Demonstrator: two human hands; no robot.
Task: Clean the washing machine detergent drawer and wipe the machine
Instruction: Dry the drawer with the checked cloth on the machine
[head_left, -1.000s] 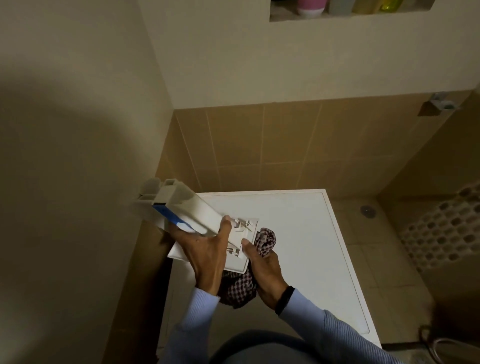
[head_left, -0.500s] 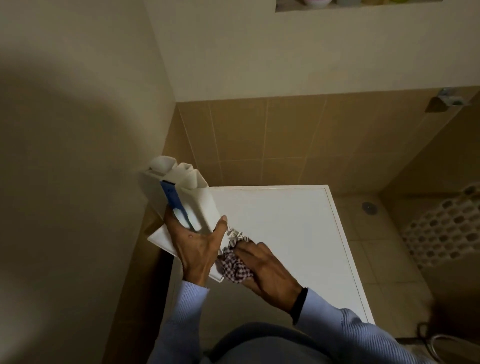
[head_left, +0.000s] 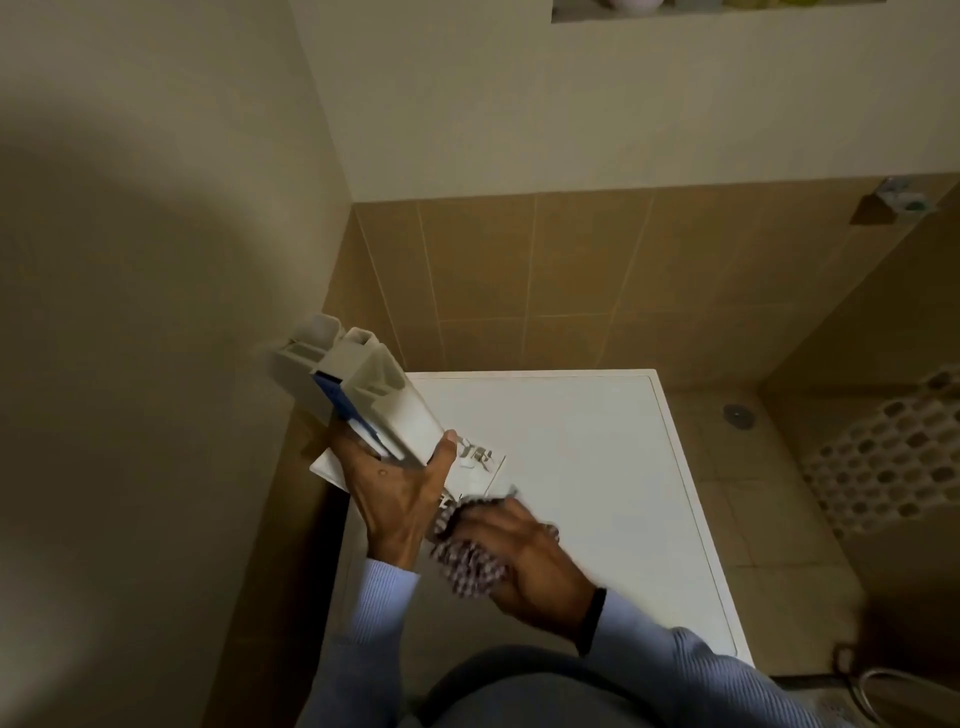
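Note:
My left hand (head_left: 396, 493) grips the white detergent drawer (head_left: 363, 389), which has a blue insert, and holds it tilted above the left side of the washing machine top (head_left: 582, 457). The drawer's front panel points down toward me. My right hand (head_left: 524, 561) holds a bunched checked cloth (head_left: 470, 564) against the lower end of the drawer, just under the front panel. The right hand is blurred by motion.
The white machine stands in a corner, with a plain wall on the left and brown tiles behind. On the right lie a tiled floor with a drain (head_left: 737, 414) and a perforated mat (head_left: 883, 467). A wall niche (head_left: 727, 8) with bottles runs along the top edge.
The drawer has tilted more upright and shifted slightly. My right hand with the cloth has moved down and right along the drawer's lower end.

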